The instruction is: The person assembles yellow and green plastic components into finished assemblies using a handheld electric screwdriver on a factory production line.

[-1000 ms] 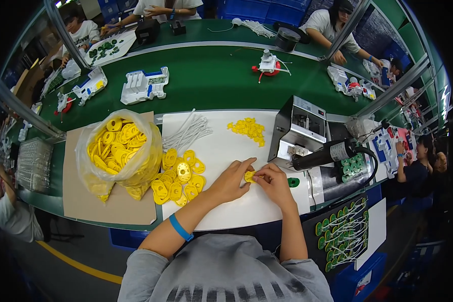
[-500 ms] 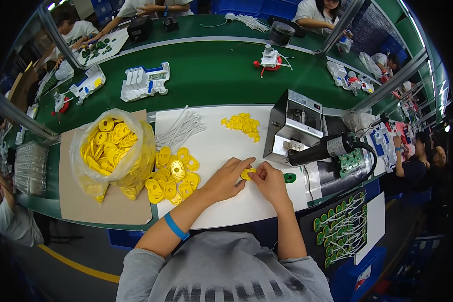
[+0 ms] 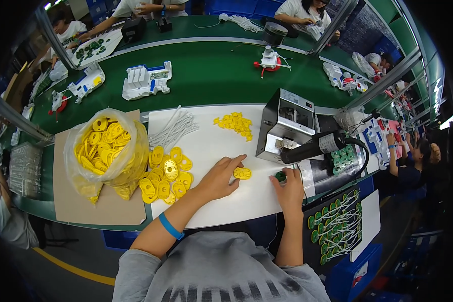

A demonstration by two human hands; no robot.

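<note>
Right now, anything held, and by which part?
Can't tell for either: right hand has thumb and fingers at edge of green piece; left hand is beside yellow oval.

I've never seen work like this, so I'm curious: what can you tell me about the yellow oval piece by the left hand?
The yellow oval piece is small, bright and round-ended, apparently plastic, with dark openings or recesses too small to make out clearly. It lies on the white sheet, its longer side running roughly left to right. The left hand is at its left edge, thumb and index finger spread; whether they touch it is hard to tell.
</note>
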